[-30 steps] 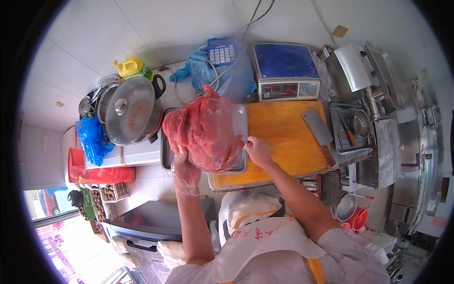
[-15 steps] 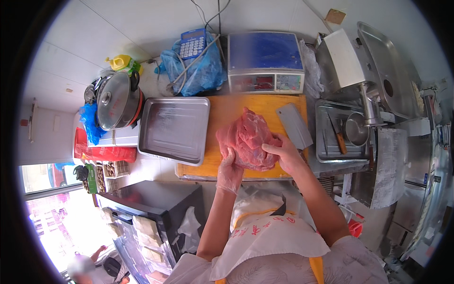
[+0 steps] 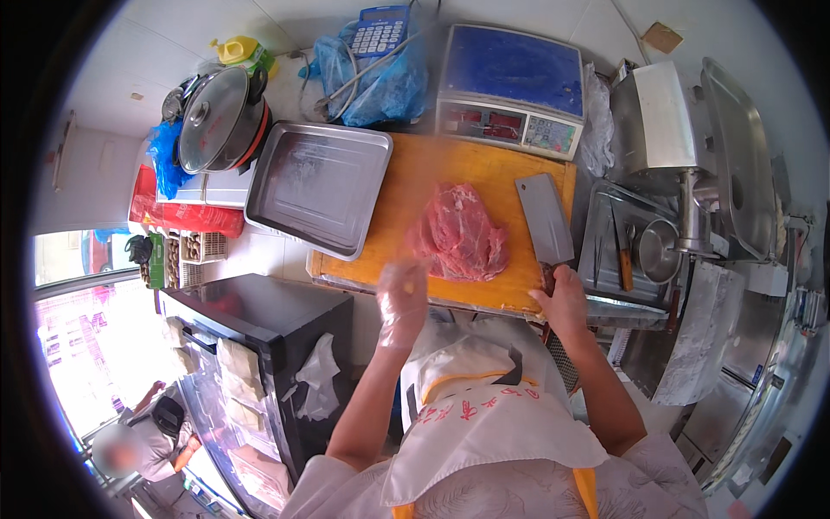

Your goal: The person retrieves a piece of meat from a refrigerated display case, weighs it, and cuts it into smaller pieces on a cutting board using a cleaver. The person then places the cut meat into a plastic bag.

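Note:
A large piece of raw red meat (image 3: 462, 233) lies on the yellow cutting board (image 3: 406, 177). To its right rests a cleaver (image 3: 545, 216), its broad grey blade flat on the wood. My right hand (image 3: 565, 303) closes round the cleaver's dark handle at the board's front right edge. In a clear plastic glove, my left hand (image 3: 402, 298) hovers by the front edge, left of the meat and apart from it. Motion smears its fingers.
Left of the board stands a metal tray (image 3: 316, 190), beside a lidded pot (image 3: 220, 121). A scale (image 3: 510, 82) is behind the board. At right, another tray (image 3: 596, 242) holds a knife (image 3: 624, 259) and a metal bowl (image 3: 657, 249), near a meat grinder (image 3: 692, 203). A person (image 3: 164, 441) is at lower left.
Both hands have let go of the meat, which now lies on the board. My right hand has moved right and taken the cleaver's handle; my left hand has drawn back. The view has shifted.

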A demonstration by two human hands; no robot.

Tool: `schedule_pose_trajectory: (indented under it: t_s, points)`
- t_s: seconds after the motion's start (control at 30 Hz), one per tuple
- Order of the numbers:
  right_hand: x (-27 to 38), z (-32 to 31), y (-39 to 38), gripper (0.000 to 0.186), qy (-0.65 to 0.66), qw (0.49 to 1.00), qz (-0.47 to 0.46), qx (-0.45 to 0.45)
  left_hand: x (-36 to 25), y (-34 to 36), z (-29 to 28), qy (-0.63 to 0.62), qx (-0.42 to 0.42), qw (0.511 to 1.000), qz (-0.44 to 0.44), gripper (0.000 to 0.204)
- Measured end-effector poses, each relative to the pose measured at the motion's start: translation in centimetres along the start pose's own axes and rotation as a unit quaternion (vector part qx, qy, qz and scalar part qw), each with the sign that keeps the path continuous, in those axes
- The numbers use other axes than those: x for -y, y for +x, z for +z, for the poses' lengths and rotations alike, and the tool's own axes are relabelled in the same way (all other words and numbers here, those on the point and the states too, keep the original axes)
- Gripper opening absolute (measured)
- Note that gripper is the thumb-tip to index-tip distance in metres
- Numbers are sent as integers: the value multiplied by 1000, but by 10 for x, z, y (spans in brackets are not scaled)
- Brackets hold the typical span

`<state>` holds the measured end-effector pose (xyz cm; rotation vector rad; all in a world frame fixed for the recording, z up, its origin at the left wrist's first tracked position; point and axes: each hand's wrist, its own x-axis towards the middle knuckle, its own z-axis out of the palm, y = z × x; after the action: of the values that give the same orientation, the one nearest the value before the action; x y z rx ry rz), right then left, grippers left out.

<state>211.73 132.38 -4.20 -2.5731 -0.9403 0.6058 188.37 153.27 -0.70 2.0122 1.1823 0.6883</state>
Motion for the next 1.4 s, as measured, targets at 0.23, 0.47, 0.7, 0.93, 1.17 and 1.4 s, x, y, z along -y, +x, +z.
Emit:
schedule_pose_trajectory:
  t_s: [0.23,0.47,0.7,0.93,1.17,1.4]
  points:
    - [-12,-18,7,41,106,994,19,-33,5,49,44,-51,-40,978,197,17]
    - [91,-63,-4,22,81,996,-16,33,22,49,67,-29,-90,977,189,21]
    - [116,-6,-11,29,-8,991,-131,-12,11,50,52,46,3,983,175,33]
    - [121,-8,-19,29,-15,993,-101,52,-1,77,82,24,29,961,274,33]
    - [118,-4,-27,34,-12,993,-95,74,19,78,88,71,102,957,260,20]
    - [122,-4,-20,31,-41,992,-96,74,19,75,97,64,36,952,299,31]
